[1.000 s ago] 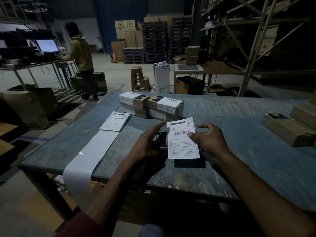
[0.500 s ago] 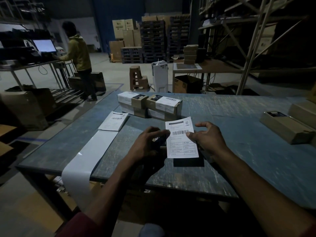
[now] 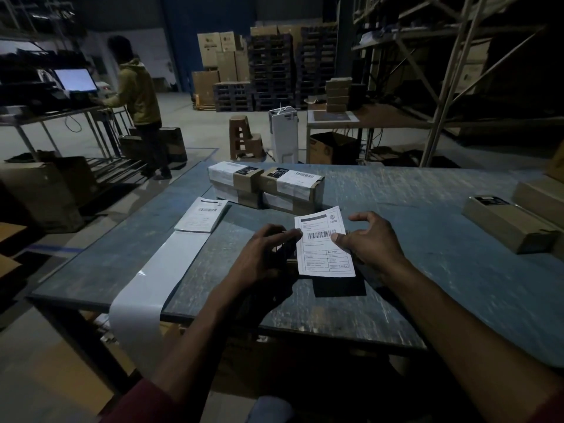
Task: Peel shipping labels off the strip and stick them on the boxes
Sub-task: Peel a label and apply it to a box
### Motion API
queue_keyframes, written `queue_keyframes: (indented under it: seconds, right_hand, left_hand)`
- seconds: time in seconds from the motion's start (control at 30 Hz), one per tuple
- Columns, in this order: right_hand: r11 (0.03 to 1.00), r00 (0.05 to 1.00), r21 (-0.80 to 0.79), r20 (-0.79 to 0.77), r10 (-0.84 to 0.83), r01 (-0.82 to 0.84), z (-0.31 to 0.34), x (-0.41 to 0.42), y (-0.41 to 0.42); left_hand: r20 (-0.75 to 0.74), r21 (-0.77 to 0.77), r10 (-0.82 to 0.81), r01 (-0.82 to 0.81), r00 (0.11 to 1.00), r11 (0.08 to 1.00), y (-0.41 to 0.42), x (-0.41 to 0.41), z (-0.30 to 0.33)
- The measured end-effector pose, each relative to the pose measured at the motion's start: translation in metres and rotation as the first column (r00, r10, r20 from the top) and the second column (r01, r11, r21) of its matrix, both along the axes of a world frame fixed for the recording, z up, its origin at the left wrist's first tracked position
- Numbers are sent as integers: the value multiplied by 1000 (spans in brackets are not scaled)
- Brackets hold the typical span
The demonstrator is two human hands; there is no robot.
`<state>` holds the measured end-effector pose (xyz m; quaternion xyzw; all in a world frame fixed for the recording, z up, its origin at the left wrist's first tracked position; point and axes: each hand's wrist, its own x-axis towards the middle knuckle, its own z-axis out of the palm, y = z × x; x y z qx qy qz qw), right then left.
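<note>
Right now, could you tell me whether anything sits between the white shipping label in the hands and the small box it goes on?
Nothing visible does: the white shipping label hangs directly over the small dark box, which the left hand steadies.

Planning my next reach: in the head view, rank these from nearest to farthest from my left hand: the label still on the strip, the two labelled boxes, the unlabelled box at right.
1. Label on the strip, left, beyond the left hand.
2. Labelled boxes, straight ahead.
3. Unlabelled box, far right.
</note>
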<state>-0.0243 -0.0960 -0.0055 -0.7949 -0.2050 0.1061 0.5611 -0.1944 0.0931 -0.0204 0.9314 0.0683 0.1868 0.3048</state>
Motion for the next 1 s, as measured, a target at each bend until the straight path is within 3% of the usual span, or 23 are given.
queue_keyframes:
  seconds: [0.47, 1.0]
  right_hand:
    - [998, 1000, -62, 20, 7, -6, -1, 7, 2]
    - [967, 997, -248, 72, -36, 53, 13, 8, 2]
  left_hand:
    - [-19, 158, 3, 0, 1000, 987, 14, 10, -11]
    - [2, 134, -5, 5, 1000, 991, 7, 9, -8]
